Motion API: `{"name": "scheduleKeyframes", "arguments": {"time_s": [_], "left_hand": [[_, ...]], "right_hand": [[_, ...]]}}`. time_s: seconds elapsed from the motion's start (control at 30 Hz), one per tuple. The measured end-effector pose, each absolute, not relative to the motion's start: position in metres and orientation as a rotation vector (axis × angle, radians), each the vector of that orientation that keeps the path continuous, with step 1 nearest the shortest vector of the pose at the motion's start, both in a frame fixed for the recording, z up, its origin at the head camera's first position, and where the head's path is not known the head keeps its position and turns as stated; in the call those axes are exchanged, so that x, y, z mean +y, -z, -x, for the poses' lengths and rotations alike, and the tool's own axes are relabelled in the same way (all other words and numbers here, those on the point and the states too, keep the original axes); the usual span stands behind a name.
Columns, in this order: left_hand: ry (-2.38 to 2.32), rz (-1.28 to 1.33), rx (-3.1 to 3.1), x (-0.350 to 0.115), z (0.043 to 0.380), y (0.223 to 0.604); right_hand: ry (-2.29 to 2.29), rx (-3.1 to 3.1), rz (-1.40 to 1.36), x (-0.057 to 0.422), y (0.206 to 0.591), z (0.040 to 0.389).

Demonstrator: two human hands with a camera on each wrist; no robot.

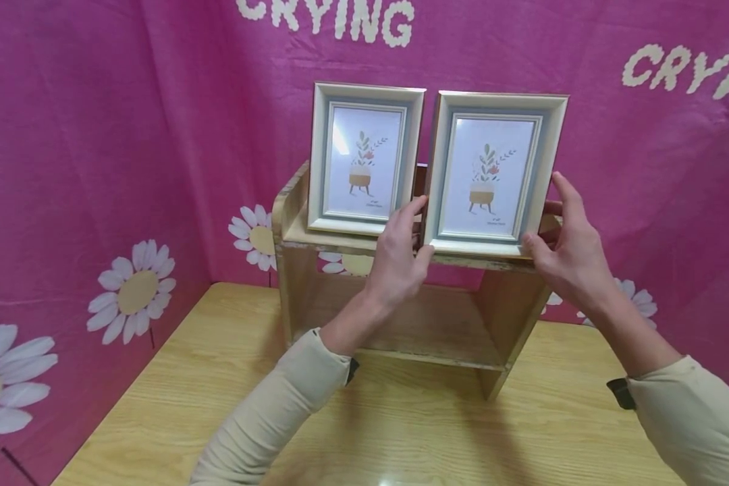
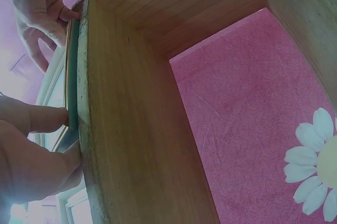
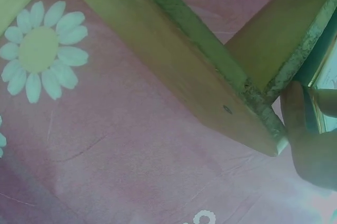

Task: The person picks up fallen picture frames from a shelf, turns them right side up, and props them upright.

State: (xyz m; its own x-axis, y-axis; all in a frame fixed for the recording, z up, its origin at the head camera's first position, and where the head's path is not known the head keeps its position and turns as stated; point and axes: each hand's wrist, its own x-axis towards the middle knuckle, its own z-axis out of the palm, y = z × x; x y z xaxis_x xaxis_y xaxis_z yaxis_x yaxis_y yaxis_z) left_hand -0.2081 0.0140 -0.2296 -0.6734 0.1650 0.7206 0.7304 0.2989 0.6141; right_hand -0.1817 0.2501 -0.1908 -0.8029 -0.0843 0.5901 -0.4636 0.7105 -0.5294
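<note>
Two cream picture frames with a blue-grey inner border and a potted-plant print stand side by side on top of a small wooden shelf (image 1: 509, 317) in the head view. My left hand (image 1: 395, 253) grips the right-hand picture frame (image 1: 491, 175) at its lower left, fingers on the side edge and thumb by the corner. At the opposite lower corner, my right hand (image 1: 574, 250) holds the same frame between thumb and fingers. The left-hand picture frame (image 1: 366, 162) leans back slightly, its lower right partly hidden by my left hand. In the left wrist view, the held frame's edge (image 2: 72, 77) sits right at the shelf's front edge.
The shelf stands on a light wood-grain table (image 1: 219, 391), with an open lower compartment (image 1: 401, 324). Behind and to the left hangs a pink cloth (image 1: 176, 135) with white daisies and lettering. Raised side panels flank the shelf's top.
</note>
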Motion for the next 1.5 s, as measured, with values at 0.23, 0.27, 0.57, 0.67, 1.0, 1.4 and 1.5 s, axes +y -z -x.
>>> {"name": "scheduleKeyframes", "arguments": {"time_s": [0.23,0.27,0.57,0.67,1.0,1.4,1.5], "left_hand": [[1.279,0.814,-2.018,0.017,0.209,0.233],[1.272,0.815,-2.017,0.017,0.209,0.234],[1.249,0.833,-1.994,0.019,0.209,0.237],[1.246,0.835,-1.98,0.02,0.209,0.238],[1.314,0.896,-1.902,0.017,0.212,0.242],[1.286,0.929,-1.929,0.019,0.21,0.241],[1.257,0.935,-1.92,0.02,0.21,0.242]], "right_hand": [[-0.934,-2.4,-0.386,0.25,0.188,0.181],[-0.945,-2.398,-0.386,0.25,0.188,0.181],[-1.029,-2.386,-0.308,0.249,0.183,0.182],[-1.047,-2.384,-0.306,0.25,0.181,0.183],[-1.044,-2.365,-0.335,0.249,0.181,0.183],[-1.049,-2.316,-0.281,0.252,0.165,0.182],[-1.059,-2.3,-0.301,0.254,0.168,0.181]]}}
